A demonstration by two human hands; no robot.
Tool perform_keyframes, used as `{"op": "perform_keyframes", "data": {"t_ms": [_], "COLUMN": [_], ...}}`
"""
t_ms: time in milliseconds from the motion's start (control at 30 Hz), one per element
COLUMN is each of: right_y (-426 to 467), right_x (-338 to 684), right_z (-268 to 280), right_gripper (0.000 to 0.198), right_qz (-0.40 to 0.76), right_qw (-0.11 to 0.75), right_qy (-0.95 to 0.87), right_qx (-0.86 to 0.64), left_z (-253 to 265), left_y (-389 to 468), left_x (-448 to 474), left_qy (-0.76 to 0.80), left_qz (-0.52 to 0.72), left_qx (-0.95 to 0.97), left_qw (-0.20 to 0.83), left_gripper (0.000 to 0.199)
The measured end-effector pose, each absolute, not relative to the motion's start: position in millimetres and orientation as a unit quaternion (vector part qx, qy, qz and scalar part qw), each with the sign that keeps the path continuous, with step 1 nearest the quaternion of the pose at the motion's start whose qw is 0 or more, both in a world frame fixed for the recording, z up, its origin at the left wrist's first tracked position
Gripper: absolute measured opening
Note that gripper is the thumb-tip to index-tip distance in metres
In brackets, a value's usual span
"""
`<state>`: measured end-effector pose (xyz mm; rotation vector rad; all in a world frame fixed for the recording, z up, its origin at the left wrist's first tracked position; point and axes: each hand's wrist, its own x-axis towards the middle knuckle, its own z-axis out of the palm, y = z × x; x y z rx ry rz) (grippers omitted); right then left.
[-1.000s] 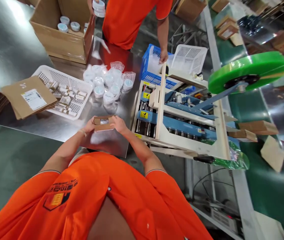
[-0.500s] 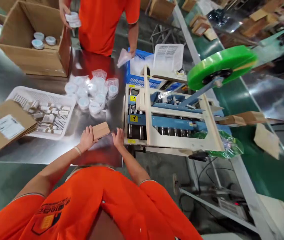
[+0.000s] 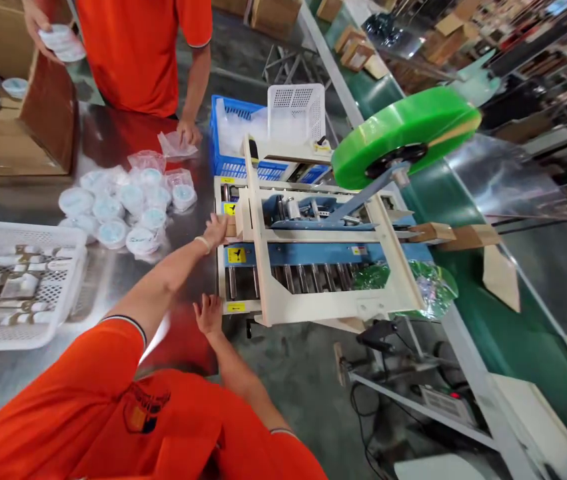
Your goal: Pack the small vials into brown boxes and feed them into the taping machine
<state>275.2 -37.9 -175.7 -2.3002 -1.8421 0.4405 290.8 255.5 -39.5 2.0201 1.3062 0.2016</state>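
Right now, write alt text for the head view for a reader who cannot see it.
The person's left hand pushes a small cardboard box into a tape-sealing machine topped by a green tape roll, while the right hand rests open on the steel table. Bagged white jars and a white basket lie nearby; a co-worker stands opposite.

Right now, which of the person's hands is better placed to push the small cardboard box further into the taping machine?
Left. The left hand already rests against the small cardboard box at the mouth of the taping machine. The right hand lies open on the table edge, lower down and away from the box.
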Motion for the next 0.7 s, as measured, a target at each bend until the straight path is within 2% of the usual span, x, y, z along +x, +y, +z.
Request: {"op": "perform_keyframes", "data": {"t_ms": [133, 233, 300, 400, 500, 567, 633, 700], "right_y": [-36.8, -39.7, -42.5, -33.3, 4.9, 42.8, 84.0, 122.2], "right_x": [279.0, 283.4, 288.6, 291.9, 259.3, 203.0, 122.6, 31.8], "right_z": [-177.7, -176.9, -175.0, -166.3, -141.0, -112.8, -79.5, -47.1], "right_gripper": [0.039, 0.036, 0.037, 0.044, 0.048, 0.043, 0.036, 0.032], "right_qz": [0.146, 0.138, 0.131, 0.119, 0.137, 0.176, 0.237, 0.306], "right_qw": [0.113, 0.16, 0.189, 0.235, 0.302, 0.33, 0.319, 0.265], "right_qy": [-0.623, -0.615, -0.609, -0.596, -0.617, -0.677, -0.743, -0.781], "right_qx": [-0.761, -0.759, -0.759, -0.759, -0.714, -0.634, -0.538, -0.476], "left_z": [-55.8, -63.4, -61.0, -42.4, -11.0, 10.5, 27.9, 38.7], "left_y": [228.8, 193.8, 166.8, 122.6, 76.3, 48.7, 27.9, 15.5], "left_x": [304.1, 241.0, 168.6, 34.3, -103.9, -182.6, -241.7, -278.8], "left_qy": [0.451, 0.403, 0.41, 0.514, 0.69, 0.79, 0.858, 0.908], "left_qz": [0.171, 0.327, 0.381, 0.402, 0.409, 0.398, 0.374, 0.319], "left_qx": [0.753, 0.694, 0.706, 0.704, 0.581, 0.462, 0.35, 0.264], "left_qw": [0.449, 0.498, 0.434, 0.283, 0.136, 0.059, 0.034, 0.061], "left_gripper": [0.106, 0.091, 0.08, 0.066, 0.057, 0.057, 0.058, 0.059]}}
